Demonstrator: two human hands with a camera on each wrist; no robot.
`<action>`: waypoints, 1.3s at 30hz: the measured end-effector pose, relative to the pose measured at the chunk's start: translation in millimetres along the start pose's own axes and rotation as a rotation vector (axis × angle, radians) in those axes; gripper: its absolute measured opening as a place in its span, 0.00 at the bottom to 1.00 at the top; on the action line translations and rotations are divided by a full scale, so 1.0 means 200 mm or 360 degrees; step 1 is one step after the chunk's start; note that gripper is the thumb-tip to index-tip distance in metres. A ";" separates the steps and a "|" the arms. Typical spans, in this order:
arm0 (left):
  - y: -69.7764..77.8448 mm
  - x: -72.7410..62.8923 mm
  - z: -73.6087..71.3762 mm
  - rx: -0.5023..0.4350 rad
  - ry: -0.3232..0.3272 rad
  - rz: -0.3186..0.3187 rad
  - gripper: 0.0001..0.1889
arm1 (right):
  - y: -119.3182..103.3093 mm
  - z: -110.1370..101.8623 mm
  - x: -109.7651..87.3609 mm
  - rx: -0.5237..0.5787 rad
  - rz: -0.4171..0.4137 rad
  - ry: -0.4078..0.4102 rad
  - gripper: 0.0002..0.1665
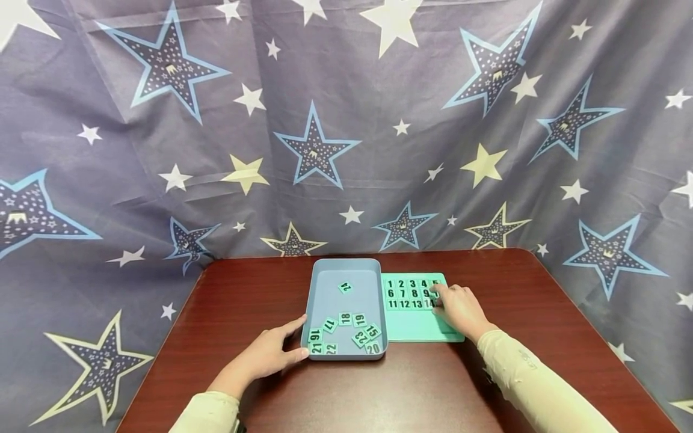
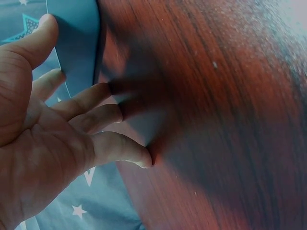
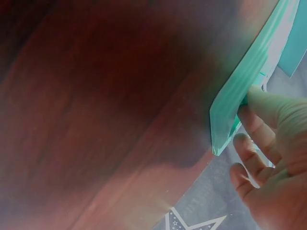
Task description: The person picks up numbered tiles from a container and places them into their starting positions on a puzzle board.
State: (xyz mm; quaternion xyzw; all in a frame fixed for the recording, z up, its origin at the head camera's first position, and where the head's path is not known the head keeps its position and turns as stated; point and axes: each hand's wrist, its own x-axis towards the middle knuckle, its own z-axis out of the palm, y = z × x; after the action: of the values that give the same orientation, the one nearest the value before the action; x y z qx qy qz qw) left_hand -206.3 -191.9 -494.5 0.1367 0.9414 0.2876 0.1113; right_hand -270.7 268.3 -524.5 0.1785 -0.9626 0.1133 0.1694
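My left hand [image 1: 273, 350] is at the near left corner of the blue-grey tray [image 1: 347, 356], thumb and forefinger extended against its side. In the left wrist view, its other fingers are spread above the table. My right hand [image 1: 462, 311] is over the right side of a green number board [image 1: 414, 326], pinching a small green number tile [image 3: 244, 101] between thumb and forefinger. The fingers partly hide the ends of the number rows. Several loose green number tiles lie in the tray, among them an 18 tile [image 1: 345, 319] and a 24 tile [image 1: 344, 287].
The board stands directly right of the tray, with rows of numbers in its upper part and a plain green lower part. Both rest on a dark red-brown wooden table [image 1: 260, 288]. A grey curtain [image 1: 352, 174] with stars hangs behind the table's far edge.
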 end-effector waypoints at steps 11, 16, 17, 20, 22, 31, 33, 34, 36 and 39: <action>0.00 0.00 0.00 0.0007 0.0005 0.0009 0.43 | 0.00 0.01 -0.01 -0.0025 -0.0007 -0.0041 0.17; 0.00 0.00 0.00 0.0004 0.0008 0.0007 0.42 | 0.00 0.01 -0.01 -0.0032 0.0012 -0.0024 0.18; 0.00 0.00 0.00 0.0006 0.0008 0.0005 0.42 | 0.00 0.01 -0.01 -0.0033 0.0022 -0.0017 0.18; 0.00 0.00 0.00 0.0011 0.0009 0.0010 0.42 | -0.01 0.01 -0.01 -0.0043 0.0035 0.0011 0.20; 0.00 0.00 0.00 0.0015 0.0004 0.0008 0.42 | -0.02 0.01 -0.01 -0.0042 0.0043 0.0019 0.20; 0.00 0.00 -0.01 0.0013 -0.0003 -0.0005 0.43 | -0.02 0.03 -0.01 -0.0052 0.0055 0.0042 0.20; 0.00 0.00 0.00 0.0015 -0.0004 -0.0005 0.43 | -0.02 0.03 0.00 -0.0058 0.0055 0.0023 0.20; 0.00 0.00 0.00 0.0015 -0.0003 -0.0005 0.43 | -0.02 0.03 -0.01 -0.0066 0.0055 0.0009 0.20; -0.01 0.00 0.00 0.0015 -0.0003 -0.0003 0.43 | -0.03 0.01 -0.01 -0.0096 0.0058 0.0003 0.20; -0.01 0.00 0.00 0.0012 -0.0012 0.0002 0.43 | -0.08 -0.03 0.01 -0.0119 0.0050 0.0067 0.19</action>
State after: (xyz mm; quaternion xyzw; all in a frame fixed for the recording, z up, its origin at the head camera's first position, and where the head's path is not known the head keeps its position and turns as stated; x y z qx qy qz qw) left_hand -207.3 -193.5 -497.0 0.1389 0.9419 0.2836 0.1142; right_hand -263.5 255.3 -515.6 0.1545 -0.9651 0.0835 0.1943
